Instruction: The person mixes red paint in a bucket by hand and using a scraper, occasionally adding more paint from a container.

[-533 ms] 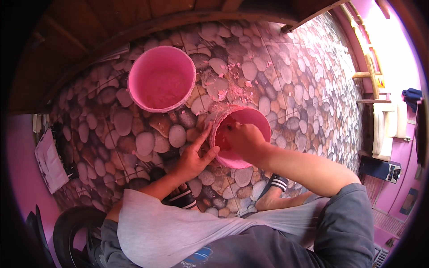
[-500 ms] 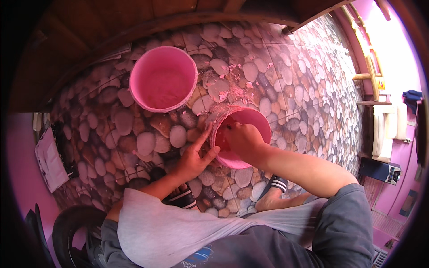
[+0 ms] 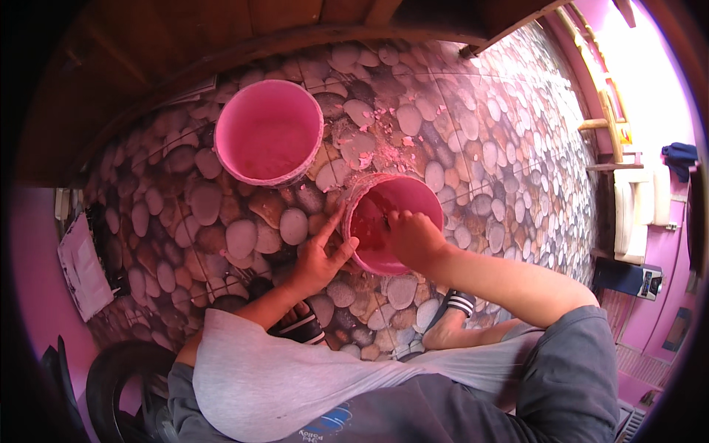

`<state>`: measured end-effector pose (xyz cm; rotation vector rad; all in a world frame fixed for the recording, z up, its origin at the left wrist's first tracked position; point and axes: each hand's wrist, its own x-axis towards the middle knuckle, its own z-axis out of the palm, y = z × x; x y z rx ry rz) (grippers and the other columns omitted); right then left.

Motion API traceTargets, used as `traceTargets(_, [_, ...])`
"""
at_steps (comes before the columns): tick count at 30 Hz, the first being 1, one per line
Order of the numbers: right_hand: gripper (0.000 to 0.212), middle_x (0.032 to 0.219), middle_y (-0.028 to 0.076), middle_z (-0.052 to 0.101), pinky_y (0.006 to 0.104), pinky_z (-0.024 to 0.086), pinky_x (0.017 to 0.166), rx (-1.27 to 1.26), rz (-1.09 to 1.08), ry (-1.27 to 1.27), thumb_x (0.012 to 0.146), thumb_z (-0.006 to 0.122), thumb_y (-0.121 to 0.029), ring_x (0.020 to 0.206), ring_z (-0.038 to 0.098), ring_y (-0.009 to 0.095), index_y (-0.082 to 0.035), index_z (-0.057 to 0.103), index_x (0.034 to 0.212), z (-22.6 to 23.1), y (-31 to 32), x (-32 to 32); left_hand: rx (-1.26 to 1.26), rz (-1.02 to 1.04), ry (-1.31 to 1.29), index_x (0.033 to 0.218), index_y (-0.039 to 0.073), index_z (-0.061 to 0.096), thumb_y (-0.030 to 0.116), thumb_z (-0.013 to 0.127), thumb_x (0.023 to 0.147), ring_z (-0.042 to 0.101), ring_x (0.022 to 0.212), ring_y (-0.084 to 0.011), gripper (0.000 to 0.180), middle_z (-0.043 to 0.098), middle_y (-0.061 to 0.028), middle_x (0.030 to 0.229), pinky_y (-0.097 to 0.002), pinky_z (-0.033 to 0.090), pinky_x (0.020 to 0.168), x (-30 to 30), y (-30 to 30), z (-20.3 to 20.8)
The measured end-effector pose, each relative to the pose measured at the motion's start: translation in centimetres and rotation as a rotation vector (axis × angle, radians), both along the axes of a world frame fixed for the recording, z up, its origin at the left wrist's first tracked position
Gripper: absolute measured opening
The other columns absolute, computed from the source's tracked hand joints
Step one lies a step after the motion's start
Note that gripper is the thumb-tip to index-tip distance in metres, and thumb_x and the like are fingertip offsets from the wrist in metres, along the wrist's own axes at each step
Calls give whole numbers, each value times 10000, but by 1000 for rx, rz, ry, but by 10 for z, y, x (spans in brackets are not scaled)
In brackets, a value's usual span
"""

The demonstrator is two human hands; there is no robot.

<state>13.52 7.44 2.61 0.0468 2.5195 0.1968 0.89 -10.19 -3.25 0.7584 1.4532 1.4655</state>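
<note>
A pink bucket (image 3: 422,198) is tilted on the pebble-patterned floor in front of me, its inside wet-looking and deeper red at the bottom. My left hand (image 3: 320,260) rests against the bucket's left outer side, fingers spread and thumb by the rim. Down inside the same bucket is my right hand (image 3: 418,242), its fingers curled closed. A small dark bit shows at those fingertips, but I cannot make out what it is. Farther off to the left stands a second pink bucket (image 3: 267,122), with a little murky residue at its bottom.
Pink flakes and crumbs (image 3: 391,151) lie scattered on the floor beyond the near bucket. A dark wooden piece of furniture (image 3: 221,22) spans the far side. At right are a wooden ladder-like frame (image 3: 613,122) and a cream-coloured seat (image 3: 630,214). A black tyre-like ring (image 3: 103,384) is at lower left.
My right hand has shifted a little to the right and nearer to me inside the bucket, showing more of the red bottom. My left hand stays against the bucket's side.
</note>
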Motion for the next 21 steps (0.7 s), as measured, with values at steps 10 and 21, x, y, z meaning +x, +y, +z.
traceTargets(10, [346, 1014, 152, 684, 397, 573, 694, -129, -343, -89, 922, 509, -164, 877, 712, 280, -108, 597, 1252, 9, -1, -5, 23, 38, -114, 1530, 80, 285, 239, 628, 965, 538, 1145, -133, 679, 430, -118, 1482, -251, 508, 862, 8, -1, -2])
traceTargets(21, [272, 959, 122, 709, 381, 564, 726, -80, -305, -53, 902, 524, -145, 888, 706, 264, -89, 656, 1133, 2, 0, 11, 3, 3, -146, 1541, 107, 231, 201, 603, 973, 545, 1092, -143, 685, 411, -82, 1442, -287, 575, 783, 10, 0, 1])
